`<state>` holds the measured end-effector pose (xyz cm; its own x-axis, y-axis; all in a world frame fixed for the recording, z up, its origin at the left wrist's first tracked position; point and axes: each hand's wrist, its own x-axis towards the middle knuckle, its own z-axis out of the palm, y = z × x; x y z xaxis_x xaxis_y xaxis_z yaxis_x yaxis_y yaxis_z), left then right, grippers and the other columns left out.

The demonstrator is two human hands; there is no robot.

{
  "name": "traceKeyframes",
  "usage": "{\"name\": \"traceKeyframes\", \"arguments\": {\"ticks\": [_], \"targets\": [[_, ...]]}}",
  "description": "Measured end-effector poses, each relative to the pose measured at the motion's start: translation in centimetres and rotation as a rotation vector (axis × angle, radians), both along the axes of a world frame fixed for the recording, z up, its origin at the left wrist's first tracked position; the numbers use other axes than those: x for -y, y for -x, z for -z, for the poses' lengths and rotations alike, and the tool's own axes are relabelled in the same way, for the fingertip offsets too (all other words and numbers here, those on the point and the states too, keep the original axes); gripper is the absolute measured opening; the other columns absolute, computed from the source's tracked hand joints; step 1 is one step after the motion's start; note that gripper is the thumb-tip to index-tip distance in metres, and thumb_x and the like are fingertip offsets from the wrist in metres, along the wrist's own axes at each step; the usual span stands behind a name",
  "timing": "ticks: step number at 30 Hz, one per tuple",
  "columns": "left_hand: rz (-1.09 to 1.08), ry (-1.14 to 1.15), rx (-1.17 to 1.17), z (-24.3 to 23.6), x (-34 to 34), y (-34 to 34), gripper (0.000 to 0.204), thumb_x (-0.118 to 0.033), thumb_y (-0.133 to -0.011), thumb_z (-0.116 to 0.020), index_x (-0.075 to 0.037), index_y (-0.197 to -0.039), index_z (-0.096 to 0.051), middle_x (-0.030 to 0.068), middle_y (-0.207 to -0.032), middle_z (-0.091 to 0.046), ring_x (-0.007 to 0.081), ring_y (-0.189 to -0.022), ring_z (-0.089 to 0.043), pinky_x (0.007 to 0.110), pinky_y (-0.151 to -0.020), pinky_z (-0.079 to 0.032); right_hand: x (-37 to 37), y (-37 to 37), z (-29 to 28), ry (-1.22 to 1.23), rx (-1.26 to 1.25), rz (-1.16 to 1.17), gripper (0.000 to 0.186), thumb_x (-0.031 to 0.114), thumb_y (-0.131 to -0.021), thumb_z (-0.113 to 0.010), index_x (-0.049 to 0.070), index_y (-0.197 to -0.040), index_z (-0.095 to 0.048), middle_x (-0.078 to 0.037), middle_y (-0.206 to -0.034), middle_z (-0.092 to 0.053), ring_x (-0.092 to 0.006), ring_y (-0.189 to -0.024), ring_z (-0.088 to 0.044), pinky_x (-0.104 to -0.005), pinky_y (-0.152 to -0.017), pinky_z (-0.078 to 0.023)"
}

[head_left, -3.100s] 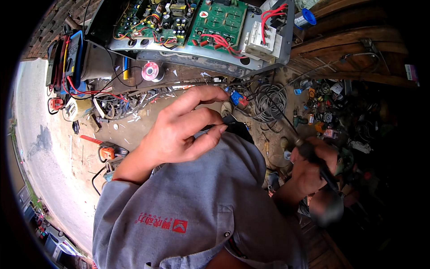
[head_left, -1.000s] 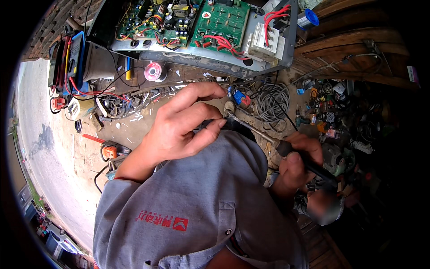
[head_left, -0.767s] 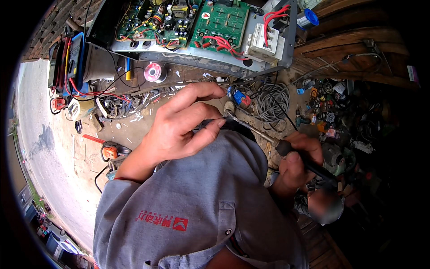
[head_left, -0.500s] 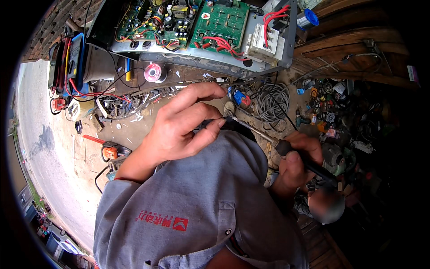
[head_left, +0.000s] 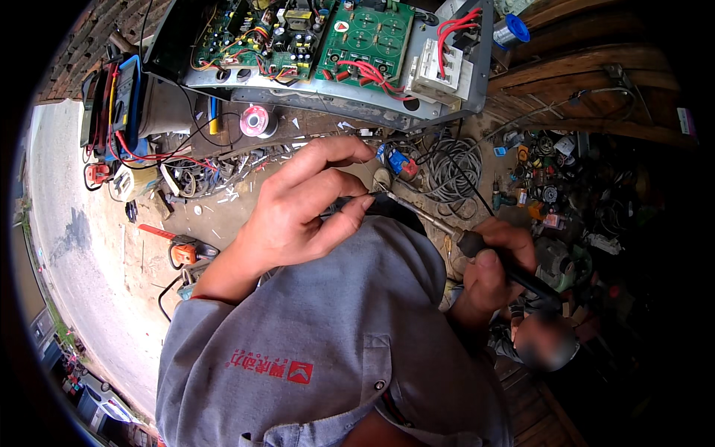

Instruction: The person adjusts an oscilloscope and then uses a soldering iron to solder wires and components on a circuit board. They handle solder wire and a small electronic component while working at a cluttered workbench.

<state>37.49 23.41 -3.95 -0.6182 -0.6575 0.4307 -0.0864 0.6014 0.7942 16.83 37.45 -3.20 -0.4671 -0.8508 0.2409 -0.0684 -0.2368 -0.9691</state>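
My right hand [head_left: 495,264] is wrapped round the dark handle of a soldering iron [head_left: 430,219]. Its metal shaft slants up and left, and the tip ends close to the fingers of my left hand [head_left: 294,205]. That hand is closed in a pinch, with the thumb and a fingertip brought together near the iron's tip. Whatever they pinch is too small and dark to make out. Beyond my hands lies an opened metal casing [head_left: 357,104], bearing a green circuit board [head_left: 367,43] and a crowded component board [head_left: 253,41] with wires.
A solder spool [head_left: 257,121] and a blue-edged multimeter [head_left: 131,97] sit on the bench's left. Coiled grey cable [head_left: 456,175] lies on the floor. An orange chainsaw [head_left: 185,252] is at the left. Another person [head_left: 547,339] is low on the right, near piled tools.
My hands and the soldering iron stay almost still. The other person's head at the lower right has shifted slightly.
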Motion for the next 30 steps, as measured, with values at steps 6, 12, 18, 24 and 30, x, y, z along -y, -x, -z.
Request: {"name": "traceKeyframes", "arguments": {"ticks": [6, 12, 18, 24, 30], "targets": [[-0.006, 0.004, 0.003, -0.17, -0.07, 0.10, 0.011, 0.001, -0.072, -0.070, 0.000, -0.078, -0.061, 0.0160, -0.109, -0.058, 0.0273, -0.094, -0.063, 0.033, -0.076, -0.052, -0.08, -0.02, -0.14, -0.020, 0.008, 0.003, 0.025, 0.015, -0.076, -0.062, -0.004, -0.089, -0.051, -0.014, -0.070, -0.055, -0.0179, -0.063, -0.049, -0.0304, -0.061, -0.038], [-0.006, 0.006, -0.002, -0.25, -0.11, 0.18, 0.011, 0.001, -0.072, -0.070, 0.000, -0.078, -0.061, 0.0160, -0.109, -0.058, 0.0275, -0.094, -0.063, 0.033, -0.076, -0.052, -0.25, 0.04, -0.10, -0.025, 0.015, 0.004, 0.025, 0.015, -0.077, -0.062, -0.004, -0.089, -0.051, -0.014, -0.070, -0.055, -0.0175, -0.062, -0.048, -0.0299, -0.060, -0.037], [-0.016, -0.007, 0.011, -0.10, -0.37, 0.09, 0.010, 0.001, -0.072, -0.070, 0.000, -0.078, -0.061, 0.0158, -0.108, -0.059, 0.0275, -0.094, -0.063, 0.033, -0.076, -0.052, -0.22, -0.06, -0.10, -0.022, 0.007, 0.005, 0.025, 0.015, -0.077, -0.062, -0.005, -0.089, -0.051, -0.014, -0.070, -0.055, -0.0171, -0.062, -0.048, -0.0296, -0.059, -0.037], [-0.015, 0.009, 0.019, -0.21, -0.36, 0.00, 0.010, 0.001, -0.072, -0.069, 0.000, -0.079, -0.061, 0.0157, -0.108, -0.059, 0.0271, -0.094, -0.063, 0.033, -0.076, -0.052, -0.19, -0.21, -0.24, -0.030, 0.014, -0.001, 0.025, 0.014, -0.077, -0.062, -0.004, -0.090, -0.051, -0.014, -0.070, -0.055, -0.0169, -0.062, -0.048, -0.0295, -0.060, -0.037], [-0.017, -0.007, 0.013, -0.20, -0.38, 0.00, 0.010, 0.001, -0.073, -0.070, 0.000, -0.078, -0.061, 0.0158, -0.109, -0.059, 0.0271, -0.095, -0.063, 0.033, -0.077, -0.052, -0.40, 0.14, 0.00, -0.003, 0.045, -0.040, 0.027, 0.012, -0.077, -0.068, -0.004, -0.090, -0.052, -0.014, -0.075, -0.055, -0.0161, -0.068, -0.049, -0.0279, -0.062, -0.038]]}}
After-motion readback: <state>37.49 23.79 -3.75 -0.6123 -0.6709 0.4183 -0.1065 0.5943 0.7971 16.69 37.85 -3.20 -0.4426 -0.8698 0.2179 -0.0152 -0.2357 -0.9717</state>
